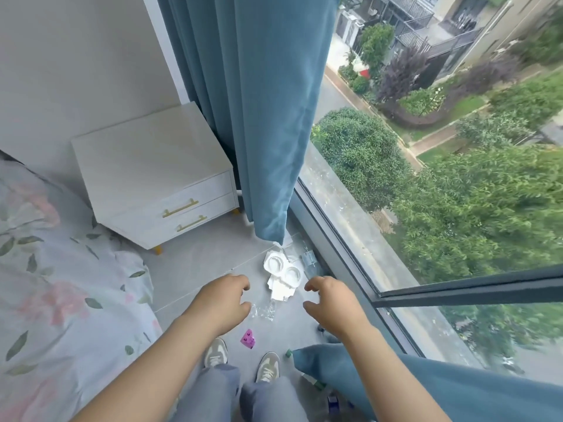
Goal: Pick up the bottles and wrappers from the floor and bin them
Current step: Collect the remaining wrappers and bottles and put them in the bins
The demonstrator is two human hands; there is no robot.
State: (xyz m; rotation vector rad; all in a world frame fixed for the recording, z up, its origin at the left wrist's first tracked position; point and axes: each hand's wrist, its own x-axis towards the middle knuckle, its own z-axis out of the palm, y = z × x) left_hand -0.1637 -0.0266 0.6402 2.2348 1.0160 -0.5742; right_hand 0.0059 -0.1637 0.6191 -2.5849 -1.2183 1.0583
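**Both hands empty, litter lying between them**

The left hand point(222, 303) and right hand point(333, 303) reach out over the floor point(198, 263). Their fingers point(240, 283) are loosely curled and hold nothing. The white wrapper point(283, 271), with its two round cups, lies on the floor ahead of and between the two hands. Its length runs away from the person toward the curtain point(259, 117) hem. A clear wrapper point(264, 310) lies nearer, just off the left thumb, so the left hand looks better placed for that one. Either hand could take the white one, though I'd judge both must drop lower first.
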